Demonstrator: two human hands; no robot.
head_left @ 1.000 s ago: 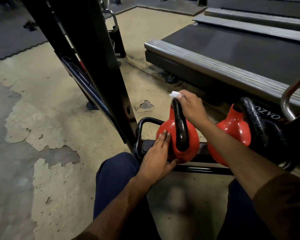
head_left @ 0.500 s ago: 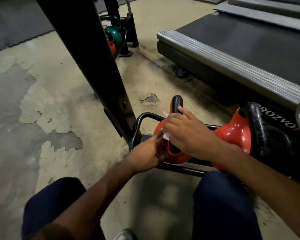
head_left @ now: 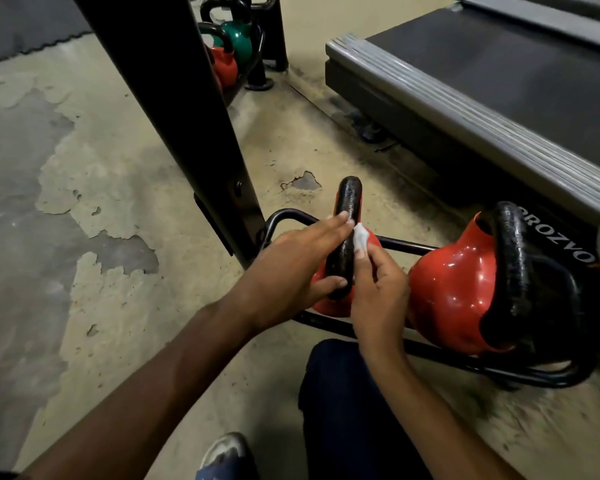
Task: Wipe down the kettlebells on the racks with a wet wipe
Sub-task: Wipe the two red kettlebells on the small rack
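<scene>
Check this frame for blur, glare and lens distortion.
Head view: left hand, right hand, the wipe and the small kettlebell are sharp; the floor at bottom right is motion-smeared; highlights glare off the larger kettlebell; the treadmill edge bows slightly.

Shows a treadmill (head_left: 499, 81) at upper right, ribbed grey rail along its side. Shows a floor (head_left: 101, 168) with peeling paint at left, a shoe (head_left: 222, 452) at the bottom edge
</scene>
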